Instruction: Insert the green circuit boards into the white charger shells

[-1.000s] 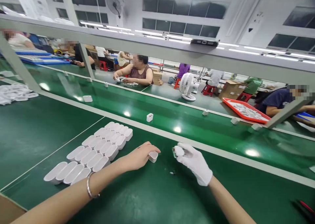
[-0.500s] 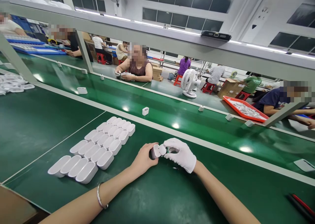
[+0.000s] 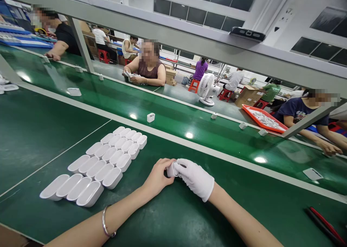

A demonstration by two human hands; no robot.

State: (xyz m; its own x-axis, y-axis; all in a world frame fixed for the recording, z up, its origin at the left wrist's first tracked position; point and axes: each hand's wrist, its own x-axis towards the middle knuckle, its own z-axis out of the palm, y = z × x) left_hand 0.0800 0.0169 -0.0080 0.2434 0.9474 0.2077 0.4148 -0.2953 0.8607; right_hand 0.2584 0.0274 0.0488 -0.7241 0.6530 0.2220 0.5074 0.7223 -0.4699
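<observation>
My left hand (image 3: 158, 175) is closed around a small white oval plastic housing (image 3: 171, 170), its open end turned toward the right. My right hand (image 3: 197, 177), in a white glove, has its fingers pressed together at the mouth of that housing. The glove hides whatever is between those fingertips. On the green bench to the left, several white oval open-topped housings (image 3: 110, 154) stand in close rows, hollow side up. A silver bangle (image 3: 106, 221) circles my left wrist.
Beyond a pale strip runs a green conveyor (image 3: 173, 122) with scattered white housings (image 3: 150, 117). Black-and-red-handled pliers (image 3: 325, 225) lie at lower right. Overhead, a phone (image 3: 248, 34) rests on a beam. Opposite sit co-workers, a white fan (image 3: 206, 89) and a red tray (image 3: 262, 118).
A small round white piece showed in my gloved fingers beside the housing; now those fingers are against its mouth and the piece is hidden. White housings on the conveyor have shifted left.
</observation>
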